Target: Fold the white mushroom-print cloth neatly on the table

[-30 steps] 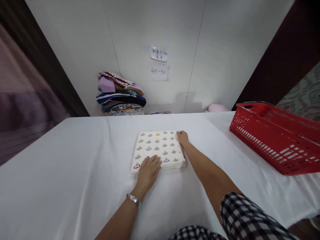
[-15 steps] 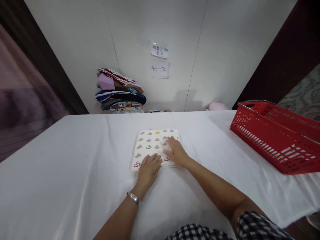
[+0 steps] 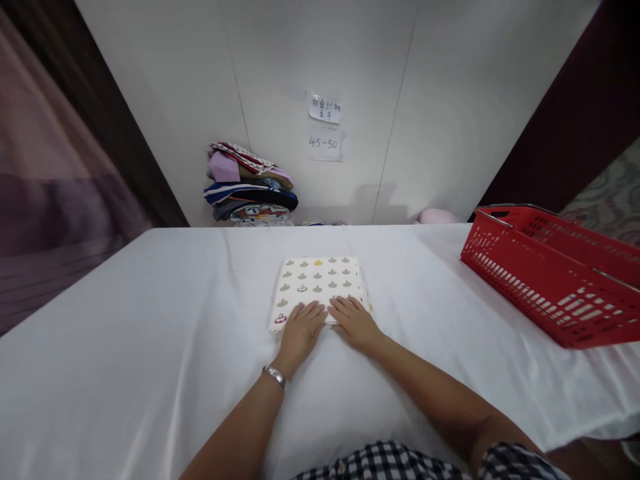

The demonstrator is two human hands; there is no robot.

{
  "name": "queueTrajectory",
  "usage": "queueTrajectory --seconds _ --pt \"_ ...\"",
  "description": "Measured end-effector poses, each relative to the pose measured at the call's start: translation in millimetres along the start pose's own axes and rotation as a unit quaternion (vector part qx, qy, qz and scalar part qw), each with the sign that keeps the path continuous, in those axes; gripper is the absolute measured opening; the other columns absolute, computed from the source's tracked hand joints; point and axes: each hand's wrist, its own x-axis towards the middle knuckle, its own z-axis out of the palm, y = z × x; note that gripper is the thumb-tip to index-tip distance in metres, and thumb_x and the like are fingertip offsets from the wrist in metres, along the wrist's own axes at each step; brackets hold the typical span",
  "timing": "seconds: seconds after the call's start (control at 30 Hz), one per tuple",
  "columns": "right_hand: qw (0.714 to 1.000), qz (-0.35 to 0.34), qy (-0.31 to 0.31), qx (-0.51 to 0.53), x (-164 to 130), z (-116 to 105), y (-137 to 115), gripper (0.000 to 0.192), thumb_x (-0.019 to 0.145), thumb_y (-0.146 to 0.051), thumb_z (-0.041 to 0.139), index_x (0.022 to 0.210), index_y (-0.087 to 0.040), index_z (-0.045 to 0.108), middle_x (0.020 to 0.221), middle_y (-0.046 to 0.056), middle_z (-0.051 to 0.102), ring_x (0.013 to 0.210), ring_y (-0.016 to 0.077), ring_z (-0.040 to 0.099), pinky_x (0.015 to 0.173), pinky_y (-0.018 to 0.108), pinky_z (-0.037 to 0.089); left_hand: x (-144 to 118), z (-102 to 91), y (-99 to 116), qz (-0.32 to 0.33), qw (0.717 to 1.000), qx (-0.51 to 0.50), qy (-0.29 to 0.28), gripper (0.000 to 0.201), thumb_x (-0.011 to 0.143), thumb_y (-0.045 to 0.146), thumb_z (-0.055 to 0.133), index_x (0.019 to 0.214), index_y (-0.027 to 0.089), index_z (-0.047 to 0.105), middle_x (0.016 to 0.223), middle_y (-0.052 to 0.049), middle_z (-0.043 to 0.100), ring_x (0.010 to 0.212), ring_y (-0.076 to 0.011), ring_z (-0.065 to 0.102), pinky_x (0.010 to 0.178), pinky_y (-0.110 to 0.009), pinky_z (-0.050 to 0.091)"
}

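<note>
A folded white cloth (image 3: pixel 317 283) printed with rows of grey, yellow, green and dark pink motifs lies flat in the middle of the table. My left hand (image 3: pixel 302 331) rests palm down on its near edge, left of centre, fingers stretched out. Beside it my right hand (image 3: pixel 356 325) presses flat on the near edge too, its fingers pointing away from me. The fingertips of both hands almost meet. Part of the cloth's near edge is hidden under my hands.
A white cloth covers the table (image 3: pixel 210 373). On the right stands a red plastic basket (image 3: pixel 540 280) with metal handles. A stack of folded fabrics (image 3: pixel 253 183) rises beyond the far edge, by a wall with paper notes (image 3: pixel 325 127). A pink object (image 3: pixel 437 215) peeks over that edge.
My right hand has slid from the cloth's right middle back toward its near edge, closer to my left hand. The left hand stays on the cloth. The view has shifted slightly.
</note>
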Motion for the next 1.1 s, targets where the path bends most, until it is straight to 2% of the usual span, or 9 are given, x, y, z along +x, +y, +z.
queueTrajectory --seconds 0.2,0.33,0.53,0.67,0.9,1.0,1.1 --pt "1.000 -0.006 0.006 -0.012 0 1 1 0.041 0.094 -0.030 0.045 0.134 -0.020 0.047 0.142 0.008 0.044 0.133 0.0242 0.037 0.110 0.048 0.029 -1 -6.2 -2 0.016 1.000 0.011 -0.008 0.029 0.093 0.027 0.043 0.115 0.025 0.062 0.125 -0.004 0.061 0.122 -0.0206 0.052 0.105 -0.047 0.037" --pt "1.000 -0.013 0.014 -0.012 -1 0 1 0.040 0.095 -0.029 0.043 0.134 -0.020 0.047 0.142 0.008 0.044 0.134 0.0236 0.036 0.110 0.047 0.029 -10 -16.8 -14 0.014 1.000 0.020 -0.014 0.032 0.093 0.029 0.040 0.117 0.024 0.061 0.127 -0.004 0.060 0.122 -0.0203 0.052 0.106 -0.045 0.038" --pt "1.000 -0.012 0.016 -0.011 -1 1 2 0.038 0.096 -0.029 0.040 0.133 -0.020 0.048 0.142 0.007 0.045 0.133 0.0233 0.036 0.110 0.047 0.030 -42 -41.5 -52 -0.058 0.998 0.005 0.010 0.032 0.092 0.037 0.042 0.114 0.029 0.063 0.124 -0.001 0.062 0.122 -0.0221 0.052 0.105 -0.047 0.039" --pt "1.000 -0.012 0.023 -0.011 -1 2 2 0.038 0.096 -0.028 0.041 0.132 -0.022 0.049 0.142 0.006 0.045 0.133 0.0230 0.036 0.110 0.046 0.029 -58 -53.6 -65 -0.137 0.990 -0.032 0.015 0.034 0.089 0.043 0.043 0.113 0.030 0.064 0.123 0.001 0.063 0.119 -0.0209 0.055 0.102 -0.042 0.045" --pt "1.000 -0.004 0.016 0.009 -3 0 2 0.039 0.095 -0.025 0.041 0.133 -0.023 0.049 0.141 0.008 0.046 0.133 0.0231 0.036 0.109 0.047 0.030 -61 -59.5 -55 -0.244 0.963 -0.117 0.005 0.043 0.082 0.046 0.055 0.119 0.026 0.061 0.132 0.000 0.056 0.122 -0.0204 0.052 0.107 -0.035 0.039" --pt "1.000 -0.006 0.011 0.015 -4 1 4 0.040 0.095 -0.025 0.040 0.134 -0.023 0.048 0.143 0.008 0.044 0.134 0.0232 0.034 0.110 0.047 0.028 -58 -57.7 -48 -0.245 0.959 -0.143 0.007 0.044 0.080 0.045 0.056 0.120 0.026 0.060 0.138 0.000 0.051 0.128 -0.0201 0.046 0.110 -0.034 0.035" --pt "1.000 -0.010 0.007 0.016 -5 3 5 0.040 0.096 -0.027 0.038 0.134 -0.022 0.048 0.144 0.007 0.042 0.135 0.0236 0.033 0.110 0.047 0.027 -54 -54.5 -44 -0.252 0.952 -0.173 0.006 0.042 0.081 0.044 0.055 0.119 0.027 0.061 0.141 0.000 0.048 0.125 -0.0199 0.049 0.106 -0.033 0.040"
